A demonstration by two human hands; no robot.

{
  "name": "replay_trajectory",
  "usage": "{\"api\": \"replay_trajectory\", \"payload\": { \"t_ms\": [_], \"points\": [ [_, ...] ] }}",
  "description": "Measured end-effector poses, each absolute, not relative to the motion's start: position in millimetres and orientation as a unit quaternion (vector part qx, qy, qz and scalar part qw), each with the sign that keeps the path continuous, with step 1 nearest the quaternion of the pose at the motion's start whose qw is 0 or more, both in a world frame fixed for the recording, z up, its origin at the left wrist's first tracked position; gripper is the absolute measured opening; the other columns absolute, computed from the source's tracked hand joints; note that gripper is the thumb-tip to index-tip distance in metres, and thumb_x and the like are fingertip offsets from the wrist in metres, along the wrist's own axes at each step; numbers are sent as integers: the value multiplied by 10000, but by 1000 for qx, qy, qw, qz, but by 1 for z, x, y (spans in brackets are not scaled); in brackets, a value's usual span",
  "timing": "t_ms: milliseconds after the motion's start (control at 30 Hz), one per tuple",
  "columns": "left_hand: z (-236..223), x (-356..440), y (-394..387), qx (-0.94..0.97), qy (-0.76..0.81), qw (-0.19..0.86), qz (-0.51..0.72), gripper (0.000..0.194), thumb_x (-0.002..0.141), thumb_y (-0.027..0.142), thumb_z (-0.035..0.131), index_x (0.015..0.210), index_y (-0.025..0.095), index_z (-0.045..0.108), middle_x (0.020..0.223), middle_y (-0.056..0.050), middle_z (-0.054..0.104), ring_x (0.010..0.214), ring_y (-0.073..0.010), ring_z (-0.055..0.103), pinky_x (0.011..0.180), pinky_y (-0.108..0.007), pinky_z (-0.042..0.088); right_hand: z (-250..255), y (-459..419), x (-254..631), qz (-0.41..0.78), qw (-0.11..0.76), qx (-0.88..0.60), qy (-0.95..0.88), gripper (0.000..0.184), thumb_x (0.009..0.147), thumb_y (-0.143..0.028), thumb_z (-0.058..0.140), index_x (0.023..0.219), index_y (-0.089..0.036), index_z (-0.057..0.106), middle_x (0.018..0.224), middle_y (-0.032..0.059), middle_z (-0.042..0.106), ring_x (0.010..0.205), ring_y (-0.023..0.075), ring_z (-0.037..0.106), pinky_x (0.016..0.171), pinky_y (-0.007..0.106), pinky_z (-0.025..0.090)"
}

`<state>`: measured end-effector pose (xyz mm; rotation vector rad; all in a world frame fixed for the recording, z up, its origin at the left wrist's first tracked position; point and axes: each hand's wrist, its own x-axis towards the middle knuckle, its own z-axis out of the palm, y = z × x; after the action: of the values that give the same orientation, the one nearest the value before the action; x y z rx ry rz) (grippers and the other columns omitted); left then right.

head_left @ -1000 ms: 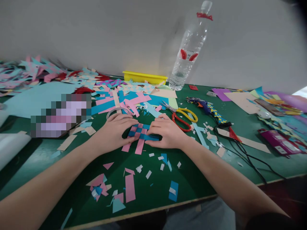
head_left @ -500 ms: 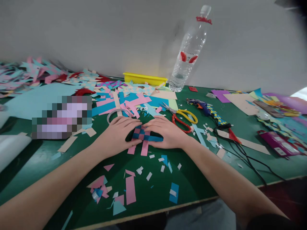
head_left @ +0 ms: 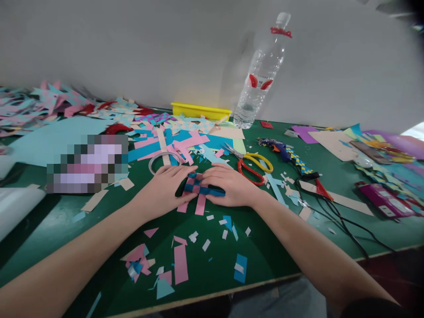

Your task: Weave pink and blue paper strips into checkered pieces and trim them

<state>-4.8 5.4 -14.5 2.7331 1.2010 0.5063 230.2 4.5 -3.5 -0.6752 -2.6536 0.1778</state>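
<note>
A small mat woven from pink and blue paper strips (head_left: 198,189) lies on the green table (head_left: 265,238), with loose pink ends sticking out toward me. My left hand (head_left: 164,190) presses on its left side, fingers curled over the edge. My right hand (head_left: 228,184) holds its right side, fingertips pinched on the blue strips at the top. The two hands nearly touch above the weave.
A clear tape ring (head_left: 164,160) sits just behind my left hand. Red and yellow scissors (head_left: 253,165) lie right of my right hand. A plastic bottle (head_left: 261,75), a yellow tray (head_left: 200,110), a glue gun with cable (head_left: 291,154) and heaps of paper scraps (head_left: 159,265) surround them.
Both hands have closed in over the woven mat, which has shifted slightly away from me. The view has dropped a little.
</note>
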Motion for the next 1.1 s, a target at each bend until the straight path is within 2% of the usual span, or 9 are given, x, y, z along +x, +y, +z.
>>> {"api": "replay_trajectory", "payload": {
  "t_ms": [200, 400, 700, 1100],
  "points": [
    [-13, -6, 8, 901, 391, 68, 178, 401, 928, 440, 423, 1232, 198, 520, 1231, -84, 593, 1160, -255, 502, 971, -429, 399, -4, 7, 232, 42, 212, -258, -942, 241, 886, -306, 512, 1078, -193, 603, 1142, 67, 654, 1094, 203, 557, 1002, 387, 354],
    [-15, -8, 12, 903, 378, 81, 187, 356, 946, 382, 397, 1212, 204, 552, 1241, -64, 599, 1194, -229, 484, 1019, -406, 380, 0, 7, 237, -3, 177, -321, -930, 368, 871, -513, 499, 835, -176, 644, 767, 43, 641, 764, 177, 552, 832, 363, 345],
    [-18, -11, 13, 897, 400, 42, 183, 350, 927, 396, 424, 1207, 236, 561, 1241, -57, 607, 1195, -264, 493, 999, -474, 363, 3, 7, 239, 40, 134, -329, -934, 264, 840, -422, 565, 764, -182, 644, 705, 0, 624, 688, 135, 530, 846, 341, 283],
    [-20, -12, 16, 902, 388, 56, 182, 337, 914, 423, 423, 1142, 262, 611, 1257, -53, 599, 1227, -265, 465, 1025, -501, 348, 3, 9, 243, 77, 136, -306, -939, 246, 851, -426, 556, 793, -198, 631, 647, -27, 576, 638, 124, 510, 821, 339, 316]
  ]
}}
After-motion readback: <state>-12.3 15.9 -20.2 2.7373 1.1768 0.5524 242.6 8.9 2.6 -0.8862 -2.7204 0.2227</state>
